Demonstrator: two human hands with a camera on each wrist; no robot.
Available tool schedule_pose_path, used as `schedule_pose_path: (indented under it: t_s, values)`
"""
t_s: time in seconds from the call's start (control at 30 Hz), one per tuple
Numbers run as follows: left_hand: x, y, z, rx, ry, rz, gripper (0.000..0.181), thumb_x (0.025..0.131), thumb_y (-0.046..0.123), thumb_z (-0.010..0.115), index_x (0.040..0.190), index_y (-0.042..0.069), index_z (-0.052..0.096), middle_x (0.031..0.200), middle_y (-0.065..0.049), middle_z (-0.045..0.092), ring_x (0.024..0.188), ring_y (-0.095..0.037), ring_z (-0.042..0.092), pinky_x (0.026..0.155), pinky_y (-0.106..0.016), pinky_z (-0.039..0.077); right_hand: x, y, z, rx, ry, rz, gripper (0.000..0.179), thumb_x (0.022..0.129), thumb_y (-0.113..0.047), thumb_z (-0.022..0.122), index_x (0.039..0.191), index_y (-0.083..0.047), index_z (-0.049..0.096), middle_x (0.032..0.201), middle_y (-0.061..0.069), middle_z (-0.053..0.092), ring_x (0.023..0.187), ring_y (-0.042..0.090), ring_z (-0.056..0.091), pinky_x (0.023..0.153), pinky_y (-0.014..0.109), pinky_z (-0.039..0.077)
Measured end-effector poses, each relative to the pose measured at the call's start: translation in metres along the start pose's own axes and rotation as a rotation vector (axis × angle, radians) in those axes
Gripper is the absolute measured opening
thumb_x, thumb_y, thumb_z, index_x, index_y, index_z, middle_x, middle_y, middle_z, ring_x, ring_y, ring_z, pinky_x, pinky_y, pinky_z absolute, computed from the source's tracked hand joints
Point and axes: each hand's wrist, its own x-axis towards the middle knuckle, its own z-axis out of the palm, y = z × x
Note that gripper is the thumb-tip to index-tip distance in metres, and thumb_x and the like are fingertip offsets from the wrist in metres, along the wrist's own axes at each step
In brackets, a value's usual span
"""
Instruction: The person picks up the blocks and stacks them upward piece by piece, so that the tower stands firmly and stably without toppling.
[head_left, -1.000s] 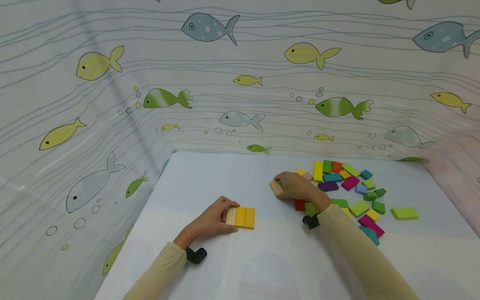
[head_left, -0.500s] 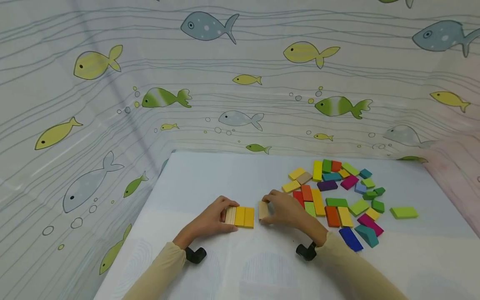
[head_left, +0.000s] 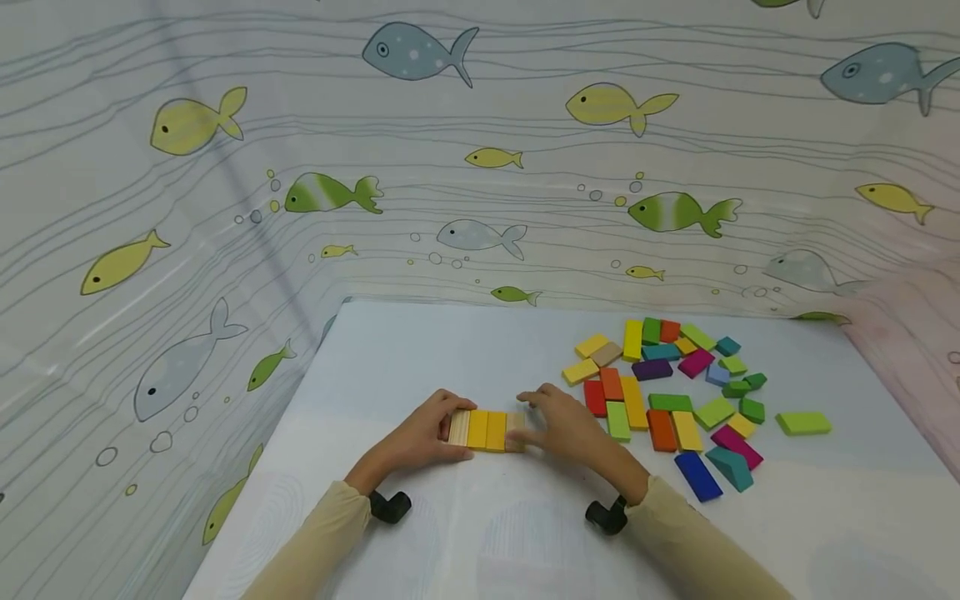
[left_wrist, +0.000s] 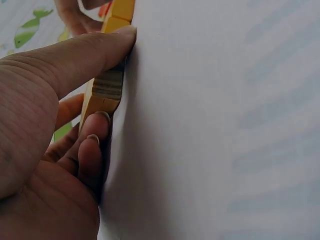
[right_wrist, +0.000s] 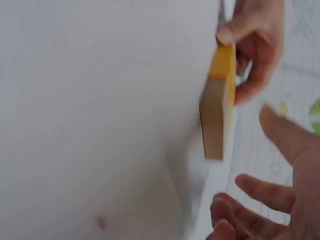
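Note:
A short row of wooden blocks lies on the white table: a plain ridged block [head_left: 460, 428] at the left, two yellow blocks [head_left: 487, 432] in the middle, and a plain wooden block [head_left: 515, 420] at the right. My left hand [head_left: 422, 433] grips the left end, thumb on the near side and fingers on the far side. Beside the right end is my right hand [head_left: 567, 427], its fingers spread and holding nothing. In the right wrist view the plain end block [right_wrist: 213, 125] touches the yellow one [right_wrist: 221, 62], and the right fingers stand apart from it.
Several coloured blocks lie scattered to the right, among them a blue block [head_left: 698, 477], a teal triangular block [head_left: 730, 468] and a purple block [head_left: 652, 369]. A lime block [head_left: 803, 423] lies apart, farther right. A fish-patterned sheet [head_left: 420, 167] rises behind the table.
My right hand brought the plain block from the scattered pile leftward to the row's right end and let it go. My left hand stayed on the row.

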Motion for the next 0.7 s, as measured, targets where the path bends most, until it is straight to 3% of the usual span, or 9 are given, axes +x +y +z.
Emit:
schedule_pose_path:
  t_s: [0.17,0.3,0.47,0.7]
  values:
    - [-0.004,-0.008,-0.002,0.009,-0.003,-0.001,0.082,0.081,0.035,0.09,0.149,0.014,0.051,0.114,-0.002,0.047,0.081,-0.013,0.05,0.072,-0.026,0.047,0.007,0.025,-0.019,0.043,0.174,0.175,0.05,0.093,-0.031,0.079,0.133,-0.003,0.067,0.122,0.02,0.06,0.093,0.028,0.063,0.082,0.044,0.057]
    - [-0.007,-0.014,-0.005,0.0,0.008,-0.003,0.081,0.081,0.035,0.091,0.149,0.013,0.051,0.111,-0.003,0.048,0.082,-0.013,0.052,0.074,-0.026,0.048,0.012,0.047,-0.028,0.037,0.167,0.25,0.06,0.093,-0.023,0.078,0.142,0.003,0.057,0.131,0.026,0.051,0.095,0.033,0.063,0.084,0.048,0.057]
    - [-0.007,-0.014,-0.006,-0.039,-0.002,0.001,0.077,0.082,0.032,0.09,0.146,0.011,0.053,0.11,-0.005,0.048,0.083,-0.016,0.053,0.075,-0.026,0.048,0.02,0.065,-0.037,-0.015,0.084,0.205,0.053,0.093,-0.021,0.078,0.137,0.003,0.061,0.127,0.025,0.053,0.097,0.033,0.06,0.088,0.048,0.056]
    - [-0.006,-0.012,-0.006,-0.039,0.009,-0.003,0.075,0.082,0.03,0.09,0.145,0.011,0.055,0.108,-0.005,0.049,0.083,-0.016,0.053,0.075,-0.025,0.047,0.024,0.075,-0.049,0.053,0.037,0.165,0.036,0.091,-0.019,0.08,0.119,0.002,0.071,0.105,0.016,0.059,0.092,0.027,0.054,0.084,0.04,0.055]
